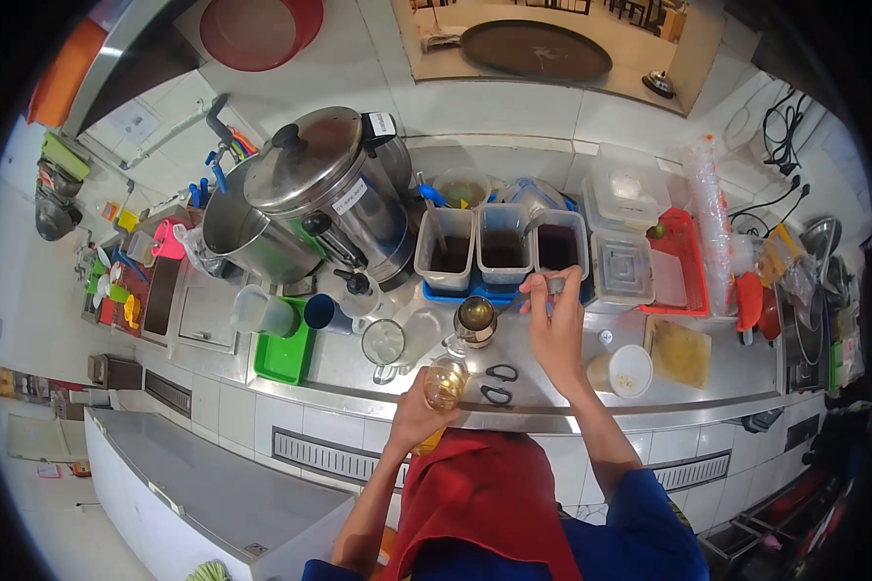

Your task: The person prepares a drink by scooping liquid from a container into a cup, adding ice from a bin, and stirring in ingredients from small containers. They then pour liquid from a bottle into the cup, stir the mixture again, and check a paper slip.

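Observation:
My left hand (417,416) is closed around a clear bottle (446,383) of golden liquid. The bottle's neck tilts toward a small round metal ladle cup (476,314), which has golden liquid inside. My right hand (556,334) has its fingers closed on the ladle's grey-tipped handle (555,285), holding the cup just above the steel counter. Black-handled scissors (498,383) lie between my hands. Left of the bottle stands a glass mug (385,349). Whether liquid is flowing from the bottle is too small to tell.
Three square tubs (502,275) of dark liquid stand in a blue tray behind the ladle. Large steel urn (334,198) and pot (252,232) are at left, beyond a green tray (279,360). At right are a white tub (630,371), clear containers (622,269) and a red basket (685,254).

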A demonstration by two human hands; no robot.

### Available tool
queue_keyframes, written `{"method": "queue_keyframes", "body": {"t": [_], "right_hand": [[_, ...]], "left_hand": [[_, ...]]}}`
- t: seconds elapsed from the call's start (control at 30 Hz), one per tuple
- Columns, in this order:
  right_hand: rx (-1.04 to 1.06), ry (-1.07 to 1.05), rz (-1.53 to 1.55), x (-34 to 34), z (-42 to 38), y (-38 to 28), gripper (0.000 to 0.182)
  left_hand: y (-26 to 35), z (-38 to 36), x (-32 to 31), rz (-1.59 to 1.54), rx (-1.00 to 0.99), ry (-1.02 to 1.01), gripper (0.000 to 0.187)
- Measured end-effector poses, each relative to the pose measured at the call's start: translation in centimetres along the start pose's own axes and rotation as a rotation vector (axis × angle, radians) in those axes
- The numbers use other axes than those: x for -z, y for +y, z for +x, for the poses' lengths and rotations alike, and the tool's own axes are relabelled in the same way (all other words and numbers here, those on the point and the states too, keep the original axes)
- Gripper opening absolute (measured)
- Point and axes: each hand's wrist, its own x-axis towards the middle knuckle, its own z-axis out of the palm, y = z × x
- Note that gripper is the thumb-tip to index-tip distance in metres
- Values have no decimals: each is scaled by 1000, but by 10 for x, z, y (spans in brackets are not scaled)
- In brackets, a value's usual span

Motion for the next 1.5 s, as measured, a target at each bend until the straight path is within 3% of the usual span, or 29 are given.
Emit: {"method": "queue_keyframes", "body": {"t": [1.5], "right_hand": [[12, 77, -27, -10, -10, -3, 21]], "left_hand": [[-11, -8, 9, -246, -18, -49, 63]]}}
